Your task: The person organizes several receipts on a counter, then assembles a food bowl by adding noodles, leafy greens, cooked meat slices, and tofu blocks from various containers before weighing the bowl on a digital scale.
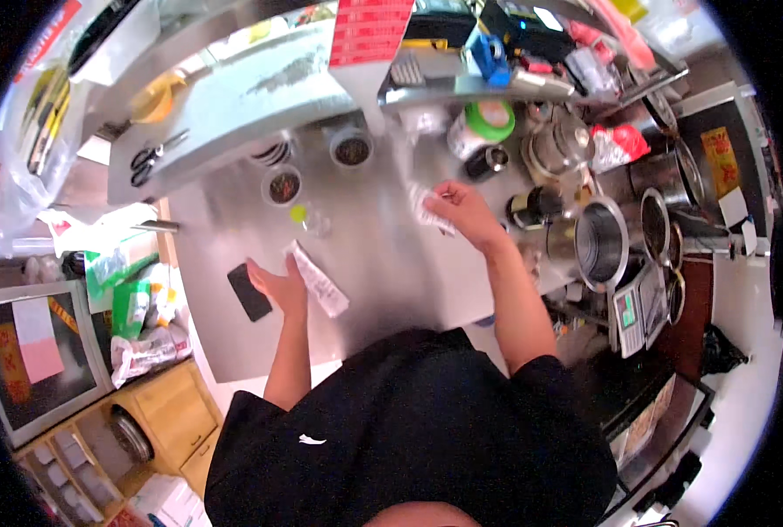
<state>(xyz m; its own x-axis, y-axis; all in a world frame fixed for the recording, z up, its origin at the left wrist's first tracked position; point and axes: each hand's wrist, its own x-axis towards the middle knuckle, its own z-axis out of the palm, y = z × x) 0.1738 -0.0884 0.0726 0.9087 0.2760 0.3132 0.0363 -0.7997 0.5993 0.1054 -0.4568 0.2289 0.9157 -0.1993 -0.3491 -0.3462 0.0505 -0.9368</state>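
While I watch from the head view, my left hand (279,285) lies near the middle of the frame on the steel bench (383,255), palm down, its grip slack and spread, fingers resting against the lower end of a long white paper strip (318,279) without closing round it. That strip lies flat on the bench, slanting from upper left to lower right, just right of the hand. A black phone (249,292) lies just left of the same hand, close to the wrist.

My right hand (462,211) is higher, right of centre, its grip pinched shut on a small crumpled white slip (427,209) held at the fingertips, just over the bench.

Further up sit two round tubs with dark contents (283,185), a small clear cup (317,222) beside a yellow-green lid (298,212), and to the right a steel pot (600,242) among other metal canisters.
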